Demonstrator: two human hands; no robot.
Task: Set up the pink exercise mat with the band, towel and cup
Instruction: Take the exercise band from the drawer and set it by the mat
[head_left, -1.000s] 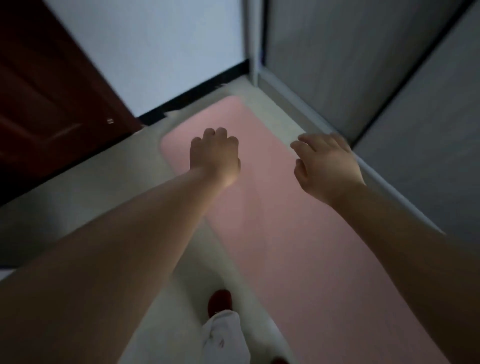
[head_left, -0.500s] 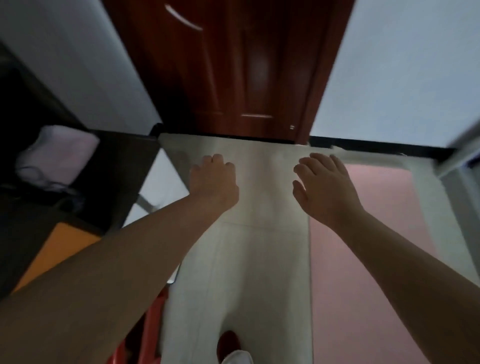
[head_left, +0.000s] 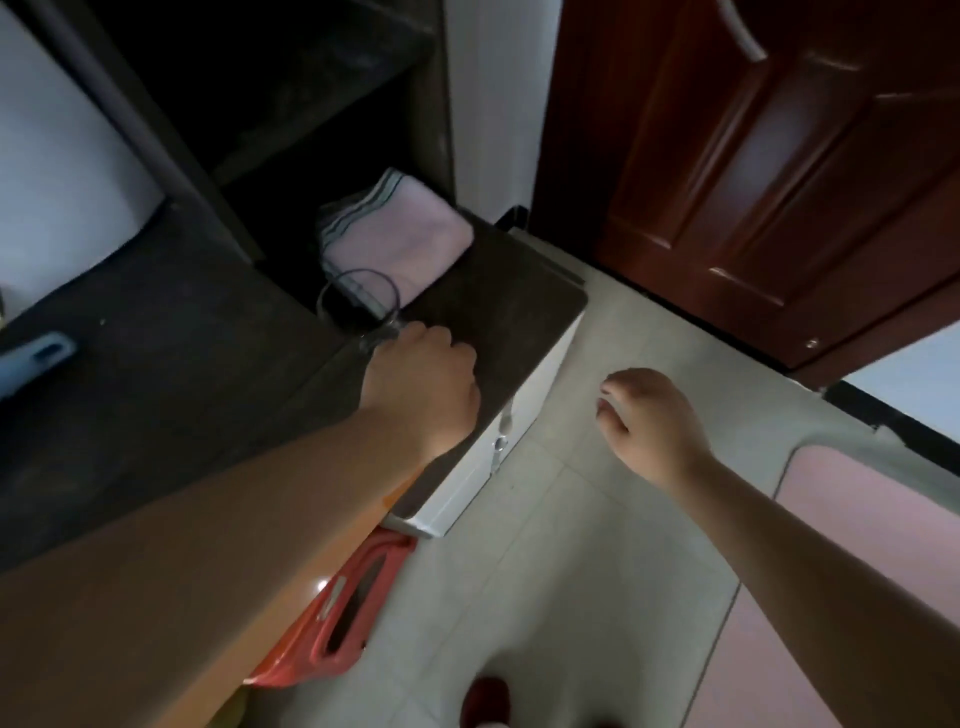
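Left hand (head_left: 423, 387): curled shut at the clear cup (head_left: 358, 301) on the dark desk (head_left: 156, 364); hold cannot be told.
Right hand (head_left: 652, 421): loosely curled, empty, right of desk.
Towel (head_left: 400, 239): folded, behind cup.
Pink mat (head_left: 857, 545): floor, far right of desk.

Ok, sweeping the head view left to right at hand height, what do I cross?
Blue-grey handle on the dark counter → clear glass cup → left hand → right hand → pink exercise mat.

Dark counter (head_left: 493, 291) bare beside the towel (head_left: 400, 234), shelf (head_left: 291, 93) low overhead, glass cup (head_left: 358, 301) before the towel
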